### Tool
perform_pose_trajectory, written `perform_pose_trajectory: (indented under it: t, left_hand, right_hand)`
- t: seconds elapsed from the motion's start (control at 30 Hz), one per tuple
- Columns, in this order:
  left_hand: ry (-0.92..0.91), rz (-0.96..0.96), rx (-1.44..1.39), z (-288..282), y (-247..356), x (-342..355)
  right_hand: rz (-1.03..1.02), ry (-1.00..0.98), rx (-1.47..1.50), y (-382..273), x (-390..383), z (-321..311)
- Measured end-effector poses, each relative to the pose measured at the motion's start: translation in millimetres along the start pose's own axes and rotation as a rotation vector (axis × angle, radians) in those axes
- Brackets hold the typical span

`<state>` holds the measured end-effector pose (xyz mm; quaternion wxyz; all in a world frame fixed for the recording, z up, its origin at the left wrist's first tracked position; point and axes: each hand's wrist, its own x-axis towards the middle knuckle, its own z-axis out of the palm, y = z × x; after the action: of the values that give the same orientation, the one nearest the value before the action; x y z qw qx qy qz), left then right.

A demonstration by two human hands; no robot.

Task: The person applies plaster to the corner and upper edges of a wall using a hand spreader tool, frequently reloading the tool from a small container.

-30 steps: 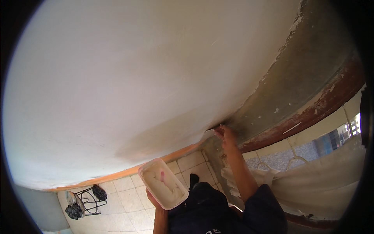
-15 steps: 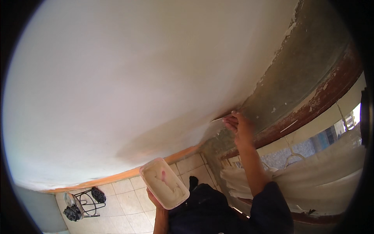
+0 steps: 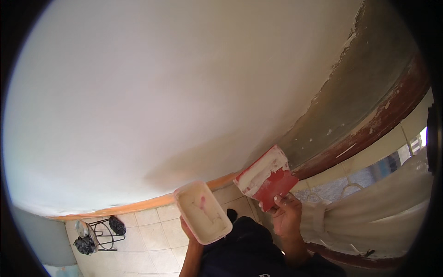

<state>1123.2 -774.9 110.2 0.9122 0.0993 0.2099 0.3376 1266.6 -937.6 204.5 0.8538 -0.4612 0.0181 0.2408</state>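
Observation:
My left hand [image 3: 188, 231] grips a pale rectangular tub [image 3: 203, 212] from its left side and underneath; some of its fingers are hidden by the tub. Off-white paste with a pinkish patch lies inside. In my right hand [image 3: 287, 214] is a red spreader [image 3: 275, 184], pinched at its lower end with the thumb on its face. A band of white paste coats the spreader's wide edge. The spreader is held to the right of the tub, apart from it. Beyond both rises a white coated wall [image 3: 161, 101], which meets a bare grey strip [image 3: 350, 97] along a ragged edge.
A dark red window frame [image 3: 341, 147] curves along the right, with a whitish curtain [image 3: 369, 207] hanging below. At the lower left, a black metal stool [image 3: 105, 234] bearing black bags stands on the tiled floor [image 3: 152, 235]. An orange band [image 3: 138, 204] runs along the wall's foot.
My right hand has come down from the wall toward me, turning the spreader so its paste-coated face shows. The tub in my left hand has shifted slightly right and up.

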Motion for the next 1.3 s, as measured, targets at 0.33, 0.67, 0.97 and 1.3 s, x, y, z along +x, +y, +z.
perform_pose_trajectory:
  t: [0.33, 0.67, 0.97, 1.3]
  left_hand:
    - [-0.128, -0.156, -0.114, 14, -3, 16]
    - [-0.230, -0.191, -0.165, 30, -5, 1]
    - [-0.139, -0.176, -0.053, 5, -8, -4]
    - [-0.043, -0.139, 0.020, 0, -5, 4]
  right_hand:
    - [-0.124, -0.301, -0.857, -36, -8, 42]
    - [-0.816, -0.496, -1.441, -1, 5, 61]
    - [-0.752, -0.555, -1.534, 6, -2, 61]
    - [-0.660, -0.465, -1.276, 26, -5, 37]
